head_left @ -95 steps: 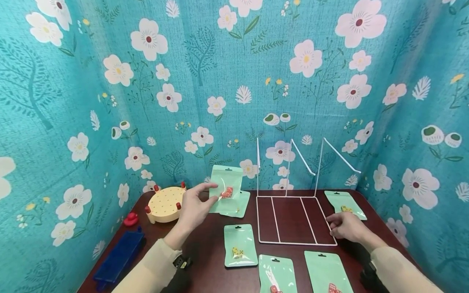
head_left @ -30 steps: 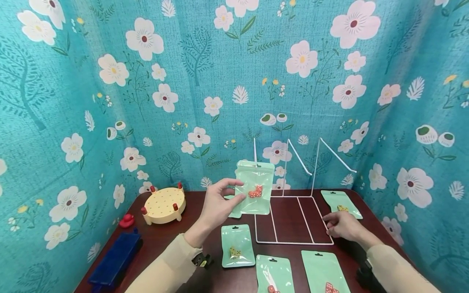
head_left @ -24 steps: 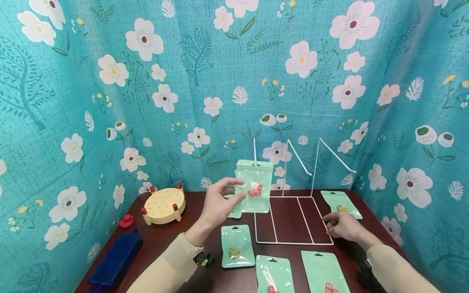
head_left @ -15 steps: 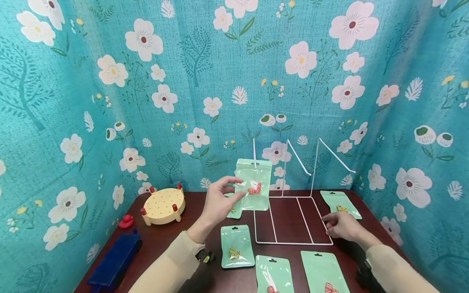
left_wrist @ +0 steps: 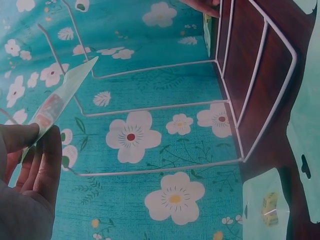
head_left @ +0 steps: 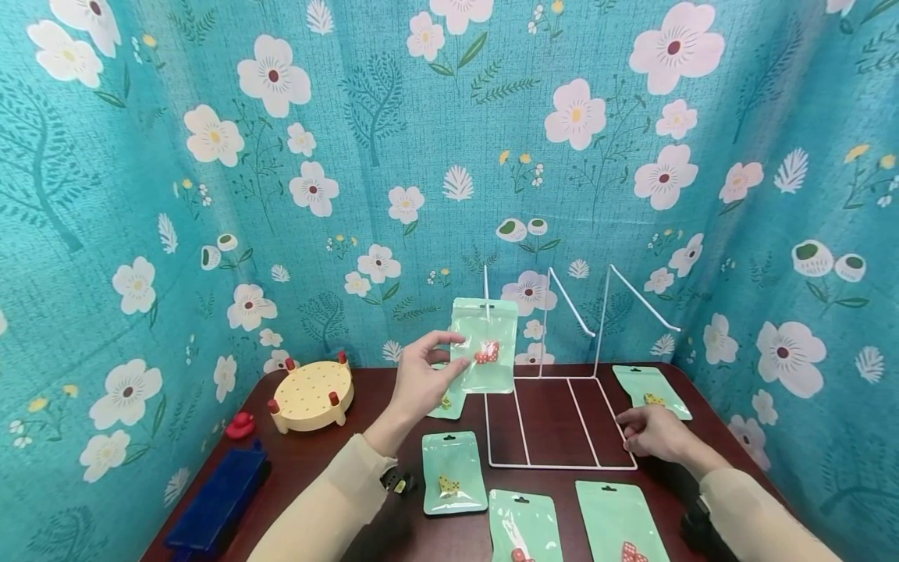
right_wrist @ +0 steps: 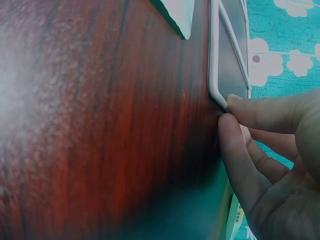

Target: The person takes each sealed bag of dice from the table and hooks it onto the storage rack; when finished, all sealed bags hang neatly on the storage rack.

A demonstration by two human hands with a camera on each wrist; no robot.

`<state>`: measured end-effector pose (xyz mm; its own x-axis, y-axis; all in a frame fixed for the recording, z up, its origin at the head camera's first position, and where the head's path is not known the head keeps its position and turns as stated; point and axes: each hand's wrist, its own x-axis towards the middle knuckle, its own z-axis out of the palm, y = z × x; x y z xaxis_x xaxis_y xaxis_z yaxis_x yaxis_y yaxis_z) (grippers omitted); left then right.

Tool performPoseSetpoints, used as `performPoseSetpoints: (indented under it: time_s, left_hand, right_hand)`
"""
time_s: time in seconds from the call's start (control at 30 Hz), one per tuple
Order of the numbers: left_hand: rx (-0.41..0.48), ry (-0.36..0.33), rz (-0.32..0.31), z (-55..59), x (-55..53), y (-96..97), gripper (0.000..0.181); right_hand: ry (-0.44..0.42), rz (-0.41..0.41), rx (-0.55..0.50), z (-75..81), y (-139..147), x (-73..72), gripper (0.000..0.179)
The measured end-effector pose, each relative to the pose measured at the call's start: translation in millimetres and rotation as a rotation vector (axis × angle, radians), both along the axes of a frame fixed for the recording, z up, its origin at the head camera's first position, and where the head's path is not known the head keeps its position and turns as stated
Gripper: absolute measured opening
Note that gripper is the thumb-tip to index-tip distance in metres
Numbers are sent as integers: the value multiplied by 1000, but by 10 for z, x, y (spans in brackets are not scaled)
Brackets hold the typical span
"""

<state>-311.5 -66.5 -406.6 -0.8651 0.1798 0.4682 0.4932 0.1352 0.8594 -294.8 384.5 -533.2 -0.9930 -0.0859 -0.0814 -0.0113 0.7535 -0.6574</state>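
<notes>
My left hand (head_left: 421, 378) pinches the left edge of a mint-green zip pouch (head_left: 485, 324), upright in the air, with red white-dotted dice showing through it. In the head view the pouch's hang slot overlaps the leftmost prong of a white wire display rack (head_left: 562, 467). The left wrist view shows the pouch (left_wrist: 75, 80) nearly edge-on between thumb and fingers, beside the rack's prongs. At the rack's right side my right hand (head_left: 656, 433) pinches the base wire. Up close, the right thumb and index finger of that hand (right_wrist: 270, 150) meet at the wire's bent corner (right_wrist: 215, 75).
Pouches with yellow dice lie at the front (head_left: 453, 460), behind my left hand (head_left: 449, 406) and at the back right (head_left: 639, 378). Two red-dice pouches sit nearest me. On the left stand a round cream pegged stand (head_left: 312, 394), a red duck (head_left: 240, 425) and a blue tray (head_left: 218, 499).
My left hand has carried the pouch rightward from the table's back middle to the rack's left prong, then raised it slightly. The right hand keeps its grip on the base wire.
</notes>
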Motion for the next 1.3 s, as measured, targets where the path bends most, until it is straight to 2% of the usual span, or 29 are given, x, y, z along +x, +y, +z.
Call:
performPoseSetpoints:
  time_s: [0.3,0.77,1.3]
  left_hand:
    - [-8,22,22,-9,-114,51,31]
    - [-2,-6,62,-28,-258,105,29]
    - [20,14,112,-40,-485,199,25]
  right_hand:
    - [-5,-1,-5,9,-3,4,49]
    - [-33,-6,-30,13,-2,9,51]
    - [-28,1,15,25,4,2,50]
